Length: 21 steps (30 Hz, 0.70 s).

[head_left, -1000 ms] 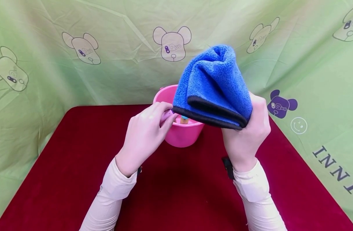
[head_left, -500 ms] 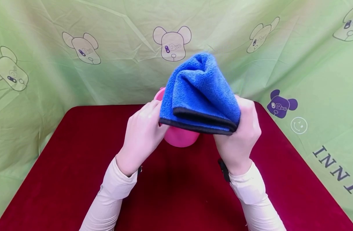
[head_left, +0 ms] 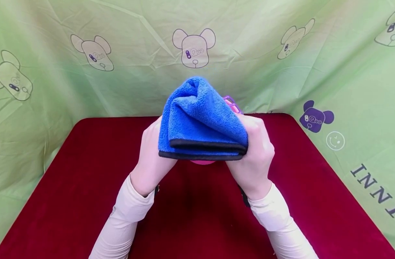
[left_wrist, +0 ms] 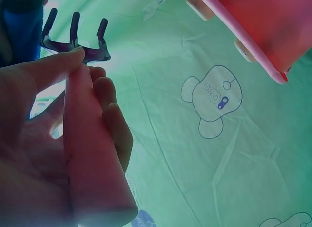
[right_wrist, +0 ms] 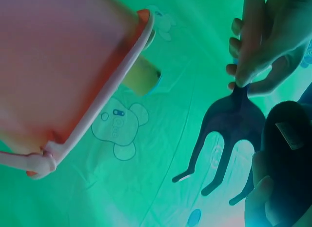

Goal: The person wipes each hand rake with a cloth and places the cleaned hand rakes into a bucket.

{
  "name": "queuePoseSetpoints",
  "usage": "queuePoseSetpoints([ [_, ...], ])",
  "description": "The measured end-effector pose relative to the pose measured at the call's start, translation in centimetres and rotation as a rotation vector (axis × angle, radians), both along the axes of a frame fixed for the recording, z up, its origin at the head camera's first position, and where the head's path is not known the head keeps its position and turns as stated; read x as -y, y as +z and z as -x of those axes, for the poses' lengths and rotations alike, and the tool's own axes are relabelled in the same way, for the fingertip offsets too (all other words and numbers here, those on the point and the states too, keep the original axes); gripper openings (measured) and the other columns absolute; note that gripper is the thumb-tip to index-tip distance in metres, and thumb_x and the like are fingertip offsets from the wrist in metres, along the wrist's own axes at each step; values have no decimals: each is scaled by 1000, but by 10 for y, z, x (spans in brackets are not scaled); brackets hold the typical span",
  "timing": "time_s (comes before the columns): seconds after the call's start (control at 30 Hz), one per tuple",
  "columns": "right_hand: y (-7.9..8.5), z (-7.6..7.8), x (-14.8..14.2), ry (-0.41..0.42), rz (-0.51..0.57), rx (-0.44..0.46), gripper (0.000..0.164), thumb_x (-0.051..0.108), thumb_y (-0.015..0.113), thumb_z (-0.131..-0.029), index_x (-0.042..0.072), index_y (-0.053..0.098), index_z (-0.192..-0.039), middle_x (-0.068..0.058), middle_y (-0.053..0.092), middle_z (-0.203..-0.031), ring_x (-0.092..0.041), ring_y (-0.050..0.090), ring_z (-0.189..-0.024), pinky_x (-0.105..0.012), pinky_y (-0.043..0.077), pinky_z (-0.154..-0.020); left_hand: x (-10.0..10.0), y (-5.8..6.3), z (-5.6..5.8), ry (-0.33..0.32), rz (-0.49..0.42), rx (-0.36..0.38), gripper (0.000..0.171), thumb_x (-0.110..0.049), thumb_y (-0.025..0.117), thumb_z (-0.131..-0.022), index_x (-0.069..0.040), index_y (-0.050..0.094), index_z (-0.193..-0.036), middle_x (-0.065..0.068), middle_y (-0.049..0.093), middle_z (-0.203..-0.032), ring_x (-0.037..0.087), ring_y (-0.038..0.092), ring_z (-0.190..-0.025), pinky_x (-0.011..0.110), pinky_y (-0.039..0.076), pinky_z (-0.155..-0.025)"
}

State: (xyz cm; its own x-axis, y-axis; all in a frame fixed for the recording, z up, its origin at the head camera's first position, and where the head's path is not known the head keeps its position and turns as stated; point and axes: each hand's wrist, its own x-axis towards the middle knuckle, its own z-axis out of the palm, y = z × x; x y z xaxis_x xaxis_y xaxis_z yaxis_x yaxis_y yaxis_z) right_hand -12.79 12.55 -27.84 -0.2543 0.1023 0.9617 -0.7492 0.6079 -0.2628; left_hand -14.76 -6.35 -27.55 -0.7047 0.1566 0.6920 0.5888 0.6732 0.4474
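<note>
My left hand (head_left: 153, 149) grips the pink handle of a small hand rake (left_wrist: 95, 139) with three purple prongs. In the head view only the prongs of this rake (head_left: 232, 104) peek out behind a folded blue towel with black trim (head_left: 200, 118). My right hand (head_left: 253, 154) holds that towel, raised in front of the rake. From the right wrist the towel (right_wrist: 287, 139) looks dark and stands close beside the prongs. Whether it touches them cannot be made out. Below and behind the towel, a pink bucket (head_left: 202, 162) is mostly hidden.
Wooden handle ends (right_wrist: 141, 75) stick out over the rim of the bucket (left_wrist: 273, 31). A dark red cloth covers the table (head_left: 197, 223). Around its back and sides hangs a pale green curtain (head_left: 136, 72) printed with cartoon bear heads.
My right hand has carried the towel left and down toward my left hand, so it hides most of the bucket. The rake's prongs now show at its right. My left hand has barely moved.
</note>
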Motion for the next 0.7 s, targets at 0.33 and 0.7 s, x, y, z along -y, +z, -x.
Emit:
queuePoseSetpoints([
  [0.33,-4,-1,5,47,-111,2,33,14,73,-76,-5,65,-102,-24,72,-98,-28,67,-97,-43,56,-85,4,-8,-3,-212,-270,13,32,-2,73,-75,12,57,-99,25,63,-83,29,60,-80,49,52,-71],
  [0.7,-5,0,5,24,-132,10,32,14,73,-77,-4,65,-102,-23,72,-97,-26,67,-95,-43,56,-83,2,-5,-5,-246,-324,52,21,2,70,-77,11,55,-89,23,58,-71,21,53,-71,42,47,-61],
])
